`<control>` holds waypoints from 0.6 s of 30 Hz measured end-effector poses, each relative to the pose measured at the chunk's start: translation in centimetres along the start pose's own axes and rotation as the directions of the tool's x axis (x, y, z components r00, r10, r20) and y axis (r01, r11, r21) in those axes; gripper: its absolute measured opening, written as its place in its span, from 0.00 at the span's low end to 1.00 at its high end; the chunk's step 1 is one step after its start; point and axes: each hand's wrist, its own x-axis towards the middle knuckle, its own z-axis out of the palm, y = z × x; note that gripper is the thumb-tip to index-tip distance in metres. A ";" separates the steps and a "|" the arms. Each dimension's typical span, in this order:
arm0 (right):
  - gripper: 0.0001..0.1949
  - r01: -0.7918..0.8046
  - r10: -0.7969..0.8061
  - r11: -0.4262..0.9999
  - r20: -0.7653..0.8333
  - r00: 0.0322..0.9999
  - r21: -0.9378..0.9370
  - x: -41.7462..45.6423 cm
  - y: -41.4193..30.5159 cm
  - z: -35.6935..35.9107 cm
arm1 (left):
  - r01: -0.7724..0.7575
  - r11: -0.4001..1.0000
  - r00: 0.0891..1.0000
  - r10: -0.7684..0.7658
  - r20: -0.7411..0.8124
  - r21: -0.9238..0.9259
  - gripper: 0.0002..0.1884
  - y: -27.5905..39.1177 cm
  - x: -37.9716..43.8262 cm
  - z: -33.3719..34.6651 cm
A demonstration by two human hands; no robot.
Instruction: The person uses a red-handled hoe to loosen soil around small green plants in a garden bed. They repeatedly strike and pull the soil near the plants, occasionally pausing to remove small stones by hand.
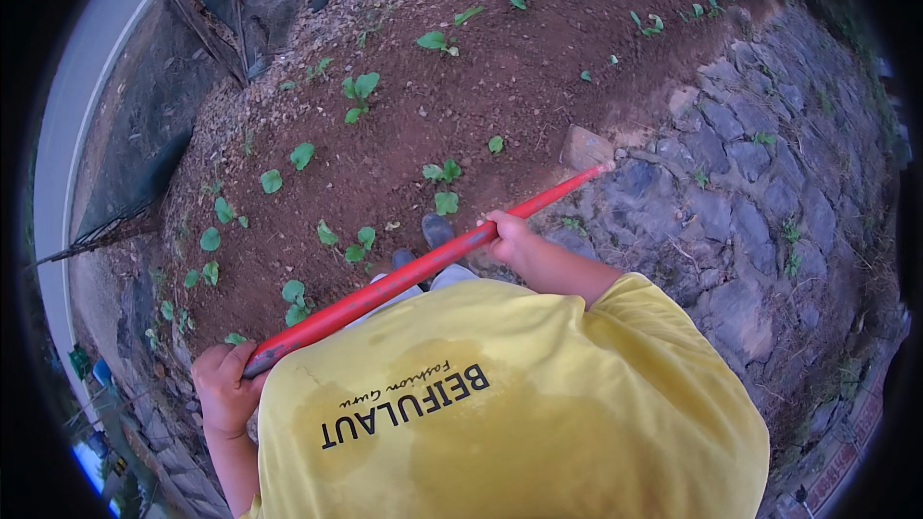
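A hoe with a worn red handle (389, 287) slants across in front of my yellow shirt. My left hand (227, 383) wraps around the handle's butt end, close to the shirt's left side. Farther along, my right hand (508, 232) grips the handle about midway. The hoe's soil-coloured blade (588, 148) is at the far end, where the brown soil (505, 101) meets a stone-faced slope (721, 180). Whether the blade touches the ground is hard to tell. Small green leafy seedlings (445, 202) grow near my dark shoes (437, 229), which the handle partly hides.
More seedlings (360, 86) stand scattered over the soil. Along the left side are dark netting (137, 180) and wooden stakes (205, 32), with a paved road (61, 130) beyond them. Rough stones and weeds (792, 231) cover the right side.
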 end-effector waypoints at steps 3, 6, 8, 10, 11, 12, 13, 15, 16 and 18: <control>0.09 -0.011 0.011 1.000 -0.014 1.000 0.005 0.4 0.8 0.1 | -0.016 1.000 1.000 0.016 0.019 -0.005 0.21 -0.4 0.5 0.0; 0.10 -0.079 0.077 0.995 0.028 0.997 0.063 -0.4 3.0 1.8 | -0.082 0.992 0.997 0.081 0.014 0.098 0.24 -1.5 0.9 -2.9; 0.10 -0.123 0.113 0.989 0.119 0.986 0.080 -1.4 4.2 2.5 | -0.109 0.986 0.994 0.110 0.002 0.126 0.24 -2.4 0.5 -4.9; 0.11 -0.146 0.125 0.984 0.184 0.975 0.104 -3.4 4.6 3.3 | -0.141 0.981 0.990 0.144 -0.011 0.134 0.25 -3.2 0.5 -6.4; 0.10 -0.137 0.115 0.985 0.191 0.975 0.105 -3.5 4.9 3.2 | -0.134 0.982 0.990 0.137 -0.016 0.130 0.25 -3.4 0.4 -6.5; 0.09 -0.129 0.106 0.986 0.201 0.974 0.107 -3.7 5.2 3.1 | -0.128 0.983 0.991 0.131 -0.020 0.129 0.24 -3.7 0.2 -6.7; 0.08 -0.122 0.096 0.987 0.211 0.973 0.109 -3.8 5.4 3.0 | -0.122 0.984 0.992 0.126 -0.024 0.127 0.24 -4.0 0.1 -6.9; 0.09 -0.075 0.062 0.993 0.130 0.990 0.093 -3.9 5.5 2.6 | -0.122 0.990 0.992 0.125 -0.031 0.073 0.24 -4.1 -0.3 -5.8; 0.09 -0.052 0.044 0.995 0.088 0.995 0.080 -3.9 5.5 2.3 | -0.119 0.992 0.992 0.121 -0.034 0.043 0.24 -4.1 -0.6 -5.0; 0.09 -0.057 0.054 0.997 0.048 0.997 0.055 -2.4 5.9 1.7 | -0.084 0.996 0.996 0.083 0.030 0.032 0.24 -4.2 -1.1 -3.7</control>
